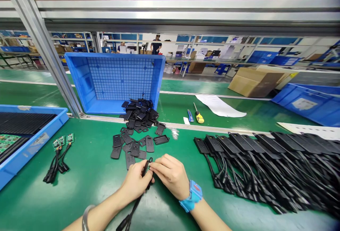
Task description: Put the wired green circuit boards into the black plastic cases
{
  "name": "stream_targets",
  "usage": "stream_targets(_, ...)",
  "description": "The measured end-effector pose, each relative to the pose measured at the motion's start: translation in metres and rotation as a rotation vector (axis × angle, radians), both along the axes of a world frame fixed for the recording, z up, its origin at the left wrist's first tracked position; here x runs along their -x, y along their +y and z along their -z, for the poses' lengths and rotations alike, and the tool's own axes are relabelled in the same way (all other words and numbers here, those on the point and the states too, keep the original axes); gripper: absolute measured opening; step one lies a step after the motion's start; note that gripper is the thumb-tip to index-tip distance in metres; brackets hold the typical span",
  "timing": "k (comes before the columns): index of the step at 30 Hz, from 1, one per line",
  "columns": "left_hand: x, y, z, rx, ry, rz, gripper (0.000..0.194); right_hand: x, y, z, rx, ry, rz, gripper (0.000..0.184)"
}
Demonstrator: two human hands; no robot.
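Observation:
My left hand (136,178) is closed around a small black plastic case (145,168), held tilted above the green bench. A bit of green circuit board (148,168) shows in the case, and black cables (132,208) hang from it toward me. The thumb and fingertips of my right hand (171,174) pinch at the board along the case's edge; the exact contact is hidden. Just beyond my hands lie loose black case halves (135,148), spilling from a larger pile (140,112). A blue band (192,195) circles my right wrist.
A blue bin (119,77) lies on its side behind the pile. Cabled circuit boards (58,142) and a blue tray (50,126) are left; several cased units with cables (247,149) are right. A utility knife (190,115), yellow screwdriver (199,117) and paper (219,105) lie farther back.

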State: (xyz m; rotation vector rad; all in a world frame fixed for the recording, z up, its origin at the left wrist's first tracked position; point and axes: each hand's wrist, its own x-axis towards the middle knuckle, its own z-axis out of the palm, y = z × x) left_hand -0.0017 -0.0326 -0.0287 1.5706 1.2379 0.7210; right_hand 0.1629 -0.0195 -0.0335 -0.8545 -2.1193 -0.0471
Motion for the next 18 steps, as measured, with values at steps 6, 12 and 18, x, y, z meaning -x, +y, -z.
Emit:
stream_targets(6,0.0003,0.0003,0.0014,0.004,-0.010,-0.001,0.015,-0.0006,-0.0005,-0.0007,-0.009,0.009,-0.007,0.011)
stream_targets(12,0.0006,0.0002,0.0014,-0.028,-0.004,-0.003,0.015,0.0006,-0.0010,0.0008,0.012,-0.008,0.000,0.012)
stream_targets(18,0.0004,-0.0012,0.0015,0.002,-0.021,0.000,0.016,0.0014,-0.0014,-0.0007,0.022,0.026,-0.005,0.014)
